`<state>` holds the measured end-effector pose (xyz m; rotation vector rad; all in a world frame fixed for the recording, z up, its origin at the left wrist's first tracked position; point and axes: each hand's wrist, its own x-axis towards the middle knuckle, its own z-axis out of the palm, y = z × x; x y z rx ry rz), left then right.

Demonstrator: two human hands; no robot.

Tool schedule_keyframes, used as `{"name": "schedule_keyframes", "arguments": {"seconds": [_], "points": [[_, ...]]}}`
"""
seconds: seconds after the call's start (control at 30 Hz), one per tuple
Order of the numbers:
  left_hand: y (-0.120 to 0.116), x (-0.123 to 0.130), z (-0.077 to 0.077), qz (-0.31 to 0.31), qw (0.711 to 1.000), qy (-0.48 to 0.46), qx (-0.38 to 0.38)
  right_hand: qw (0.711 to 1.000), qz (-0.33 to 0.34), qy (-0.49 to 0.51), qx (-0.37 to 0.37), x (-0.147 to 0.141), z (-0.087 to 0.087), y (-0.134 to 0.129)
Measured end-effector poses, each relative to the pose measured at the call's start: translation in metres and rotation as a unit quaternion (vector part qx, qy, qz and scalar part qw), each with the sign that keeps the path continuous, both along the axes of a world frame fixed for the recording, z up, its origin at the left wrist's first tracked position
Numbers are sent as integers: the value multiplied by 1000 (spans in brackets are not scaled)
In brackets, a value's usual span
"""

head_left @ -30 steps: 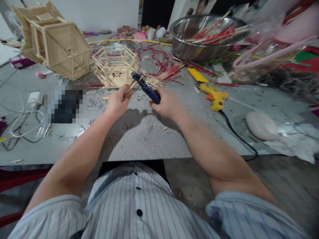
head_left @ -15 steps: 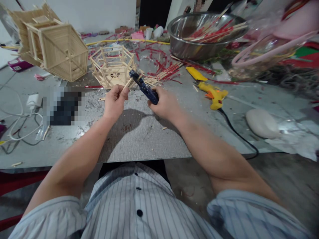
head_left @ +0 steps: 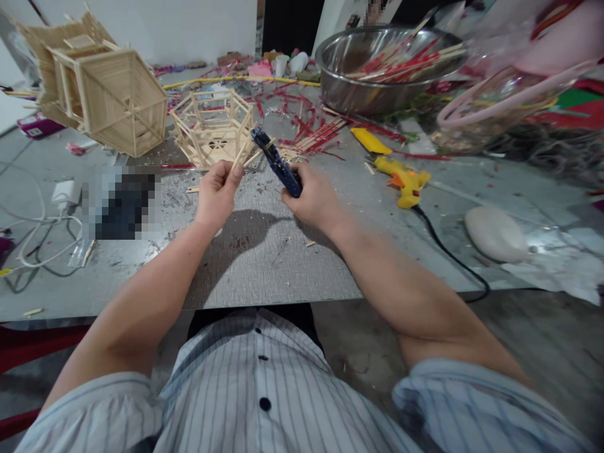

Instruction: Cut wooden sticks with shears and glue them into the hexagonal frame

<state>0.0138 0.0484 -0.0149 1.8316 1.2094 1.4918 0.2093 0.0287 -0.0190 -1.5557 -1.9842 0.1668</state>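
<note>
My left hand point(head_left: 217, 192) is closed, pinching thin wooden sticks point(head_left: 239, 158) between thumb and fingers; how many cannot be told. Dark blue hand pliers point(head_left: 279, 165) are gripped in my right hand point(head_left: 315, 198), its fingers wrapped round the handles. The jaws point up and left, a little to the right of the sticks' ends and apart from them. Just beyond my left hand stands an open six-sided stick frame point(head_left: 221, 151). Behind the pliers lies a pile of red and plain sticks point(head_left: 321, 135).
A large wooden stick model point(head_left: 123, 104) lies tilted at the back left. To the right are a yellow glue gun point(head_left: 408, 181) with a black cord, a metal bowl point(head_left: 346, 95) of sticks, and a pale rounded object point(head_left: 494, 234). White cables point(head_left: 38, 217) lie left.
The pliers have moved slightly right, and their jaws have come away from the sticks. My left hand stays almost in place, still holding the sticks.
</note>
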Motion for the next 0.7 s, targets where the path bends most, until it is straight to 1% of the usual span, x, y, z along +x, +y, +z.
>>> {"name": "schedule_keyframes", "arguments": {"seconds": [0.13, 0.23, 0.3, 0.47, 0.7], "points": [[-1, 1, 3, -61, 996, -24, -57, 1000, 1, -9, 0, 2, 2, 0], [-1, -2, 7, -108, 987, -37, -109, 1000, -1, -22, -7, 3, 5, 0], [0, -5, 10, -133, 982, -41, -129, 1000, -3, -27, -11, 3, 6, -1], [3, -13, 15, -162, 974, -18, -159, 1000, 2, -31, -6, 3, 8, -2], [3, -15, 17, -186, 965, -17, -183, 999, 6, -41, -11, 3, 9, -3]]}}
